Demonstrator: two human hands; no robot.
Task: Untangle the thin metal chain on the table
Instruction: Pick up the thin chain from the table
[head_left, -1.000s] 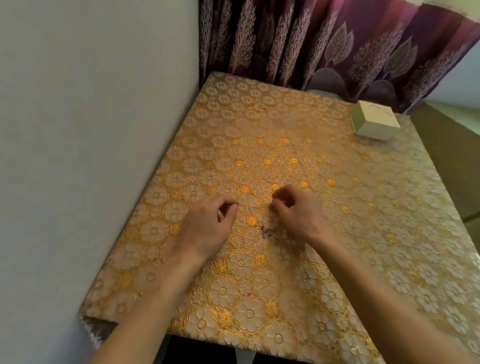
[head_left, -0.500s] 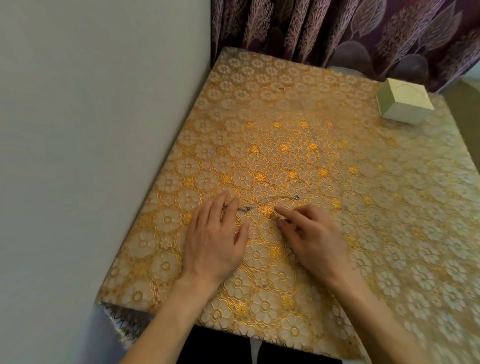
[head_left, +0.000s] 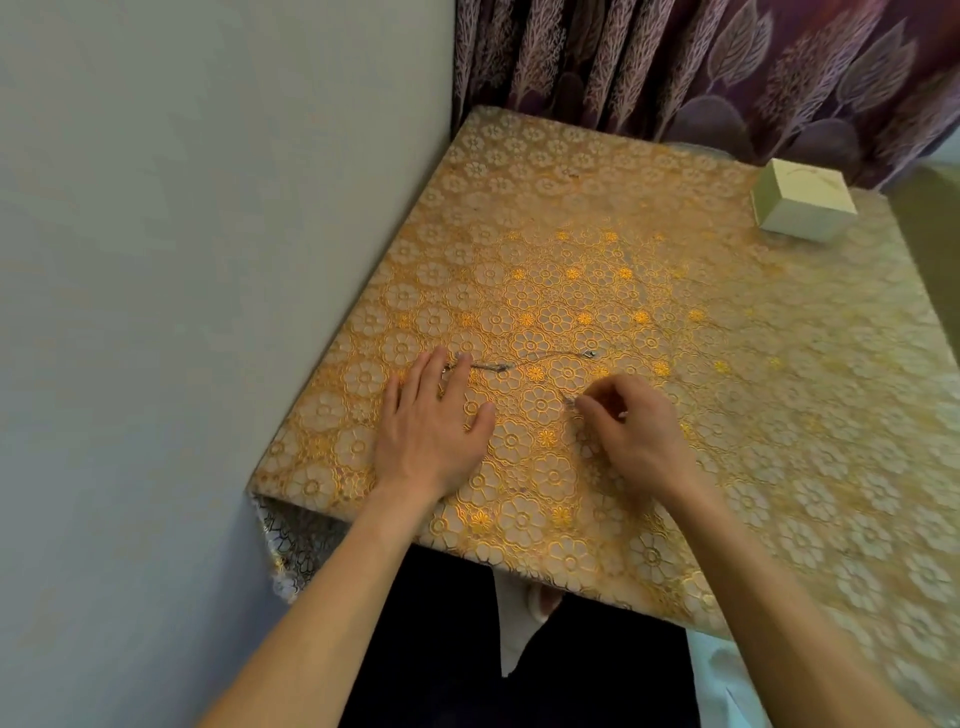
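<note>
— Near the left edge of the table (head_left: 779, 415), item one?
— Your left hand (head_left: 431, 431): flat, fingers straight, tips pressing one end of the thin chain (head_left: 491, 367).
— Item two?
— Your right hand (head_left: 631, 426): curled, pinching the chain's other end. The chain lies strung between them.
— Far right corner?
— One pale box (head_left: 802, 200).

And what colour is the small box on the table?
Pale cream box, clearest in the head view.

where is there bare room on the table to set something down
Bare cloth runs from the chain back to the curtain, left of the box; also right of the right hand, nearer than the box. Crowded between the left hand and right hand, where the chain lies.
</note>
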